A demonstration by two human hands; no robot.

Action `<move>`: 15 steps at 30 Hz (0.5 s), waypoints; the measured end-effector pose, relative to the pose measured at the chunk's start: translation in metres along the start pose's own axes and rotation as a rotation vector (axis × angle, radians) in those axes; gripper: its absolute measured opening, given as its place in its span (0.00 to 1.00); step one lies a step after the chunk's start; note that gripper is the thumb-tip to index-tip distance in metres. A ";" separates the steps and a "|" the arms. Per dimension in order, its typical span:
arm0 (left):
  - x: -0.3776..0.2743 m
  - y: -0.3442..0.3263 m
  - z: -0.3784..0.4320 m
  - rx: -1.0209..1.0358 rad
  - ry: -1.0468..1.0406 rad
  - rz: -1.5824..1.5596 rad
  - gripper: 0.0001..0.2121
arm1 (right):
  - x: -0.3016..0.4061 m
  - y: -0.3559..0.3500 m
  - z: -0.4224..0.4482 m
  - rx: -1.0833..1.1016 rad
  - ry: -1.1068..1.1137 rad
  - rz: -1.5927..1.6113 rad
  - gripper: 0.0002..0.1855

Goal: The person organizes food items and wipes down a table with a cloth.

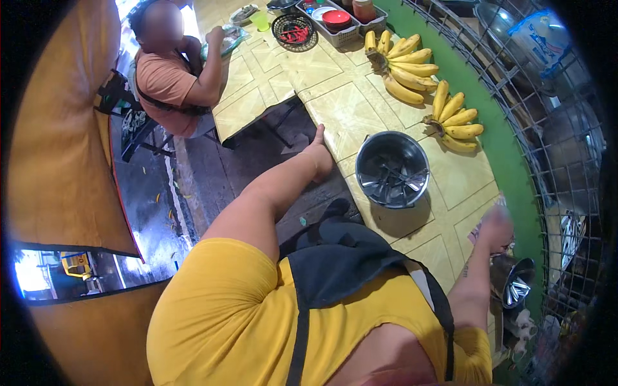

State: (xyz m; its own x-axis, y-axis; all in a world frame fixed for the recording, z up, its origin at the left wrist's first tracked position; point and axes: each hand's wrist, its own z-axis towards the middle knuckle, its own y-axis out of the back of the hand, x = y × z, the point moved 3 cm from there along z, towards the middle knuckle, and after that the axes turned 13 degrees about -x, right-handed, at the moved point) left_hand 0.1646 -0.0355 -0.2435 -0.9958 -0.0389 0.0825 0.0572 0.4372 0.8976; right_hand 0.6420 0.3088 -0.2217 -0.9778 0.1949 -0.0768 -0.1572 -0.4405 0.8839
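My left hand (317, 157) is at the near edge of the table (345, 108), one digit pointing up along it; its other fingers are hard to make out. At the right, my right hand (497, 229) presses on a patterned cloth (475, 233) by the table's far side; the fingers are blurred. Between my hands stands a steel pot (392, 169) with spoons and other metal utensils inside. Two bunches of yellow bananas, a larger bunch (405, 67) and a smaller bunch (454, 118), lie beyond the pot.
A tilted metal container (516, 284) with shiny utensils stands by my right forearm. Wire mesh (514, 108) runs behind the green ledge (507, 159). Farther off are a black basket (294, 33), a crate (345, 36) with red bowls, and a seated person (166, 82) at the table.
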 end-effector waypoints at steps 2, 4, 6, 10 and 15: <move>-0.002 -0.001 0.006 0.043 0.018 0.023 0.30 | -0.002 0.002 0.001 0.019 -0.010 -0.032 0.39; 0.005 -0.022 0.010 0.024 0.059 0.023 0.32 | 0.002 0.006 -0.001 0.041 -0.016 -0.044 0.41; 0.015 -0.053 0.016 -0.015 0.088 0.017 0.34 | 0.007 0.009 -0.001 -0.008 -0.006 -0.004 0.39; 0.026 -0.072 0.020 -0.331 0.026 -0.001 0.30 | 0.008 0.005 0.000 -0.022 -0.033 0.003 0.39; 0.005 0.038 -0.001 -0.136 -0.043 0.064 0.19 | -0.005 0.005 0.001 0.016 -0.055 -0.052 0.38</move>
State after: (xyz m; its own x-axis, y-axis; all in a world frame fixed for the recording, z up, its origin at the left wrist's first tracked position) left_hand 0.1622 -0.0199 -0.2086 -0.9918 0.0249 0.1256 0.1270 0.3116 0.9417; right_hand 0.6463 0.3066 -0.2163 -0.9594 0.2647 -0.0975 -0.2045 -0.4144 0.8868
